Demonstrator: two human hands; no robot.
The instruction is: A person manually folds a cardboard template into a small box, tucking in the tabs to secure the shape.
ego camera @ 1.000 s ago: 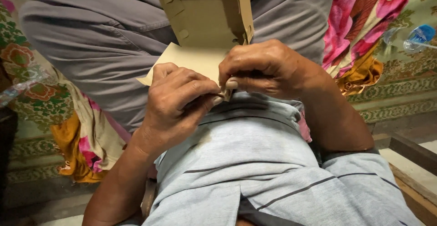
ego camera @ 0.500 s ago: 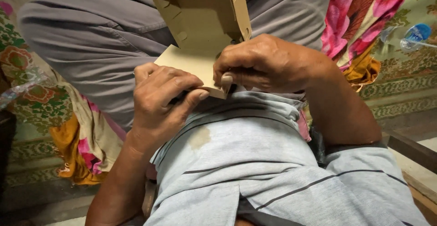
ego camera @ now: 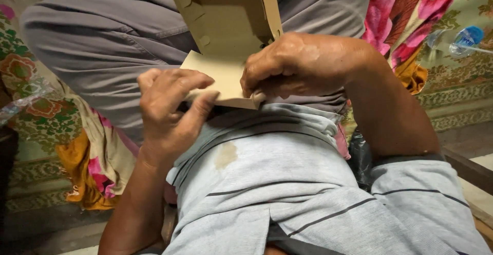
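A floral cloth (ego camera: 452, 75) in pink, green and yellow covers the seat all around the person's lap. On the grey trousers (ego camera: 102, 44) rests a half-folded tan cardboard box (ego camera: 226, 24). The right hand (ego camera: 300, 65) pinches the box's lower flap; the left hand (ego camera: 172, 111) grips that flap's near edge. A clear plastic bottle (ego camera: 465, 38) lies at far right.

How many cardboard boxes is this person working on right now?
1. A single brown cardboard box rests on the lap; the left hand and right hand pinch its lower flap. Others may lie out of view.
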